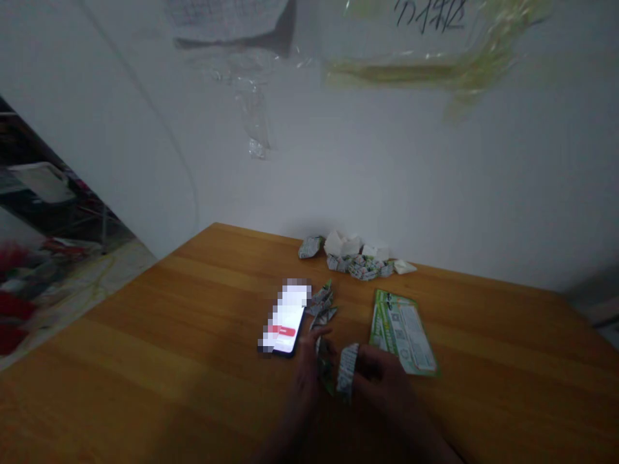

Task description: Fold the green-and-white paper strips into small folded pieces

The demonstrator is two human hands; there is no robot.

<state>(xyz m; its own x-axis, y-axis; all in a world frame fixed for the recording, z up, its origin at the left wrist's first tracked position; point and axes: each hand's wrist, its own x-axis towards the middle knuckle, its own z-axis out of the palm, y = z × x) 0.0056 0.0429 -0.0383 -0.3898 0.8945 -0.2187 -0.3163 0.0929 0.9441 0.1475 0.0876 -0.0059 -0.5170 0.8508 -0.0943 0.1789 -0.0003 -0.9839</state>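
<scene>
My right hand [382, 377] is closed on a small folded piece of printed paper [347, 370], pinched at its side near the front of the table. Just left of it, my left hand [304, 374] curls around another folded printed paper piece [325, 370], dim and partly covered by the fingers. More folded printed pieces [323, 299] lie beyond the left hand, beside a phone [289, 316] with a lit screen. Right of these, a green and white printed leaflet [406, 332] lies flat, its near edge close to my right hand.
Along the wall at the table's back lies a row of folded papers, white ones [341, 243] and printed ones [365, 266]. The wooden table [193, 309] meets a white wall [387, 161] with taped sheets. Clutter [48, 238] stands on the floor at left.
</scene>
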